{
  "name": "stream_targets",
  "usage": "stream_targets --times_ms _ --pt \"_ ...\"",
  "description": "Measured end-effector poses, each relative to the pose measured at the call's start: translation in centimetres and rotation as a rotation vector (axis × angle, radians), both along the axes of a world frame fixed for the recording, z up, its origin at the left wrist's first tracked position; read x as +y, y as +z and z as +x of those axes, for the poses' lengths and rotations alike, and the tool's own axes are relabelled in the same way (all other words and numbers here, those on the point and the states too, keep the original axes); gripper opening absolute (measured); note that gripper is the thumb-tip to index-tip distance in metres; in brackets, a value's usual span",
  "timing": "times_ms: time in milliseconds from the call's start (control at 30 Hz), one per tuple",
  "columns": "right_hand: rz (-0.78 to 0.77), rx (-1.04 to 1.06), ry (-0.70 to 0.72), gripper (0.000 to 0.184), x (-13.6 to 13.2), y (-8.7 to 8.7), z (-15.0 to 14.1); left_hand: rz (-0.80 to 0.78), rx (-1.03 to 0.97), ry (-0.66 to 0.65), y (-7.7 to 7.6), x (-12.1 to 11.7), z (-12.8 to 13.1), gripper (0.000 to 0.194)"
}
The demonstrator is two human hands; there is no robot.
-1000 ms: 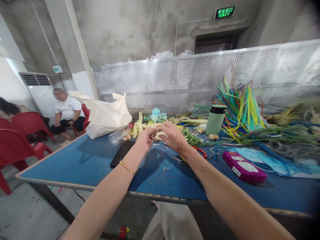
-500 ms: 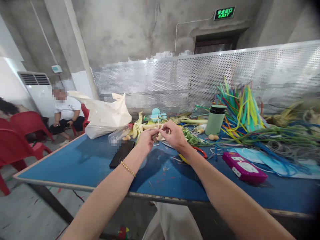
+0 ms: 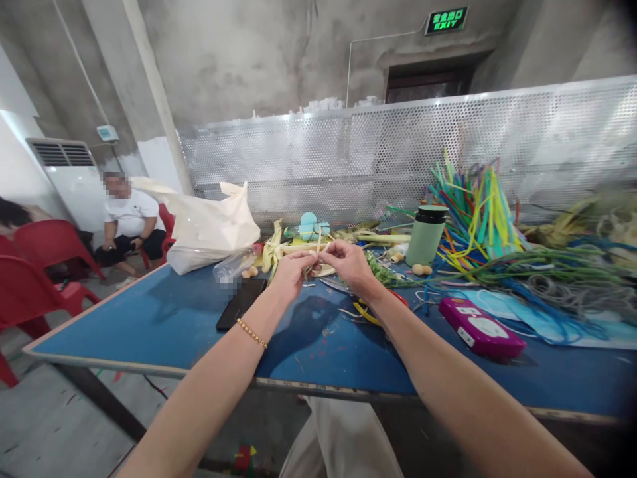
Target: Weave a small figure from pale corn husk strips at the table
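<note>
Both my hands are raised a little above the blue table (image 3: 149,325), close together. My left hand (image 3: 291,272) pinches a thin pale yellow leaf strip (image 3: 317,247) that sticks up between the hands. My right hand (image 3: 350,262) pinches the same strip from the right, fingers curled. A gold bracelet (image 3: 252,332) sits on my left wrist. Below and behind the hands lie pale husk-like leaves (image 3: 279,249) and green cuttings (image 3: 381,271). Red-handled scissors (image 3: 398,297) lie partly under my right forearm.
A black phone (image 3: 241,303), a clear bottle (image 3: 233,265), a white bag (image 3: 209,226), a green flask (image 3: 426,236), a magenta device (image 3: 482,328) and a bundle of coloured strips (image 3: 478,212) stand on the table. A seated person (image 3: 127,222) and red chairs (image 3: 34,265) are at left.
Both hands rose off the leaf pile and moved slightly apart, drawing a thin strip upright between them. The view shifted a little downward.
</note>
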State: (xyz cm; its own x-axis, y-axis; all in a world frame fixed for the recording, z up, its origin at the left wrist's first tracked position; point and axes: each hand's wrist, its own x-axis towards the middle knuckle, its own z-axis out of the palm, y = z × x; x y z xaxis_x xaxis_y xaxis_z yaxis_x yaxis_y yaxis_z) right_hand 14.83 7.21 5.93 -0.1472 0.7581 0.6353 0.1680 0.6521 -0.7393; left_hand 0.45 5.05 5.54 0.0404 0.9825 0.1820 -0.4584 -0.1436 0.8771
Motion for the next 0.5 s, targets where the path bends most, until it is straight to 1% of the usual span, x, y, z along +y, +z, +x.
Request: stream_targets --times_ms 100,200,367,500 --pt "-0.027 0.029 -0.009 0.024 0.01 -0.07 -0.08 0.045 0.035 0.000 -0.09 -0.01 0.02 0.029" --pt "-0.055 0.047 0.020 0.022 0.07 -0.15 -0.14 0.061 0.072 -0.002 -0.22 0.08 -0.02 0.030" --pt "-0.017 0.027 -0.003 0.018 0.30 -0.34 -0.27 0.070 0.096 -0.006 -0.37 0.26 -0.17 0.031" --pt "0.000 0.004 -0.029 0.016 0.42 -0.40 -0.38 0.127 0.144 0.001 -0.51 0.43 -0.27 0.029"
